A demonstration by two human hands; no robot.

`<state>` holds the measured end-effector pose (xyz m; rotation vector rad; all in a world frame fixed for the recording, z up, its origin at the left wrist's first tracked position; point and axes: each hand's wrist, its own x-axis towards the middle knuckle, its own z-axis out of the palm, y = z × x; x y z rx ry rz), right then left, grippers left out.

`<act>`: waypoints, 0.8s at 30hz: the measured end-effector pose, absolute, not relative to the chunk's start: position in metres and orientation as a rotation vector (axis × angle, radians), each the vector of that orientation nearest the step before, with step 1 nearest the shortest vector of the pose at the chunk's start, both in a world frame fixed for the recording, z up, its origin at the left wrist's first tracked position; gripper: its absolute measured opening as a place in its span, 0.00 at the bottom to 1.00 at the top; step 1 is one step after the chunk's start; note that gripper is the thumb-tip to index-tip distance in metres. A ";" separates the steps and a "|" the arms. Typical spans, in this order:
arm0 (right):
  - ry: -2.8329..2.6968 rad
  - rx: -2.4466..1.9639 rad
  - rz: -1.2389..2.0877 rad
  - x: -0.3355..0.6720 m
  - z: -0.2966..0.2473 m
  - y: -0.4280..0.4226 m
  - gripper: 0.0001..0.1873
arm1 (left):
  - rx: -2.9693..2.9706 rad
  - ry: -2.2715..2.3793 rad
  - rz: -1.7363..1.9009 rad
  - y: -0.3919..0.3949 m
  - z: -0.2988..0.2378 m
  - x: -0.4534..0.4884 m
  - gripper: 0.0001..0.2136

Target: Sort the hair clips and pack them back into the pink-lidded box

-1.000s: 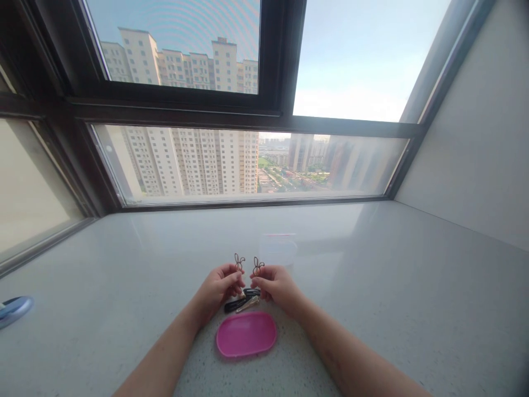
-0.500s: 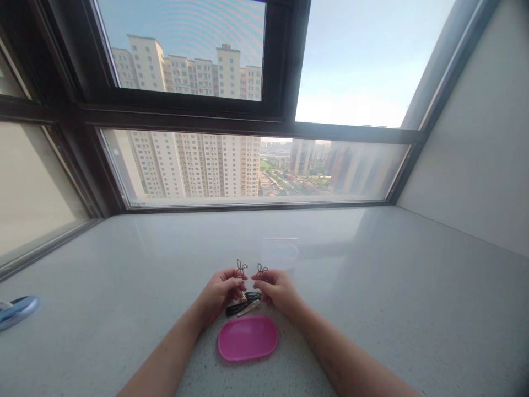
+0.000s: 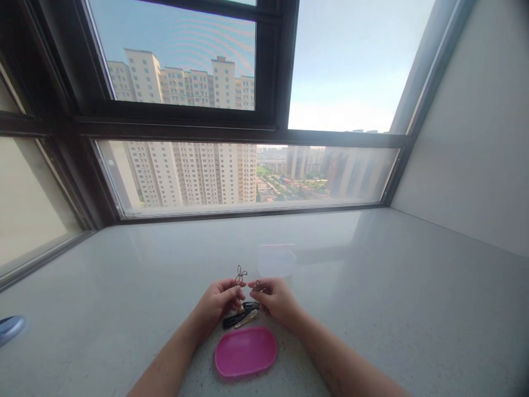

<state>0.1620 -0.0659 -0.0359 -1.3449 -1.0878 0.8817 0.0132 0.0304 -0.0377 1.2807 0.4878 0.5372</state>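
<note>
Between thumb and fingers, my left hand (image 3: 223,298) holds a thin metal hair clip (image 3: 239,274) upright, its outline shaped like a bunny head with ears. A similar bunny-shaped hair clip (image 3: 259,285) is pinched in my right hand (image 3: 275,299), tilted lower and partly hidden by the fingers. Below and between both hands lie several black hair clips (image 3: 233,320) and a pale gold hair clip (image 3: 247,318) on the white speckled sill. Just nearer to me sits a pink oval tray (image 3: 245,352) with nothing in it.
Beyond my right hand lies a clear plastic bag or case (image 3: 278,261). A blue rounded object (image 3: 11,329) is at the far left, cut by the frame edge. Dark-framed windows (image 3: 185,135) close off the back, and a white wall (image 3: 475,138) the right.
The clip in my right hand has tipped down from upright and shows less. My left hand still holds its clip upright. The whole view has shifted slightly.
</note>
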 end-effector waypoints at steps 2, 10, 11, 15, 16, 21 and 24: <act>-1.090 -1.345 0.882 0.162 -0.036 -0.065 0.17 | 1.275 0.487 0.536 0.031 -0.039 0.013 0.11; -1.092 -1.346 0.903 0.162 -0.038 -0.064 0.14 | 1.227 0.489 0.543 0.030 -0.040 0.013 0.09; -1.085 -1.342 0.913 0.162 -0.038 -0.064 0.13 | 1.221 0.489 0.542 0.029 -0.039 0.013 0.09; -1.089 -1.288 0.936 0.162 -0.039 -0.064 0.11 | 1.211 0.484 0.524 0.027 -0.036 0.013 0.09; -1.089 -1.275 0.942 0.162 -0.039 -0.064 0.11 | 1.211 0.483 0.521 0.027 -0.035 0.013 0.10; -1.044 -1.253 0.977 0.162 -0.040 -0.063 0.13 | 1.221 0.481 0.528 0.029 -0.036 0.013 0.12; -1.028 -1.277 0.961 0.163 -0.041 -0.062 0.13 | 1.234 0.494 0.522 0.029 -0.036 0.013 0.13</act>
